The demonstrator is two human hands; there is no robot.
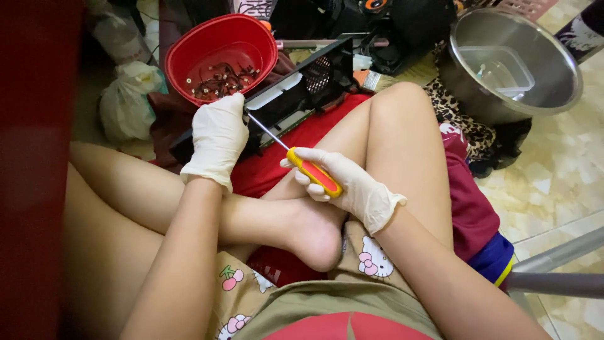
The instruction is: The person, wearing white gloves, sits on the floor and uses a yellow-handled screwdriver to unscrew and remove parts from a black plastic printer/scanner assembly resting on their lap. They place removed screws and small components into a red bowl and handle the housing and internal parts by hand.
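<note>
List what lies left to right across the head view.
White bag → red bowl → left hand → screwdriver in right hand → steel bowl.

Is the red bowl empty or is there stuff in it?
Not empty. The red bowl holds a scatter of small dark bits and pale round pieces on its bottom, likely screws and wires. It is far from full; most of the inside is bare.

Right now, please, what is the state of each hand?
Left hand: gloved, closed on the edge of the black plastic casing, at the screwdriver's tip.
Right hand: gloved, closed around the yellow and red screwdriver.
</note>
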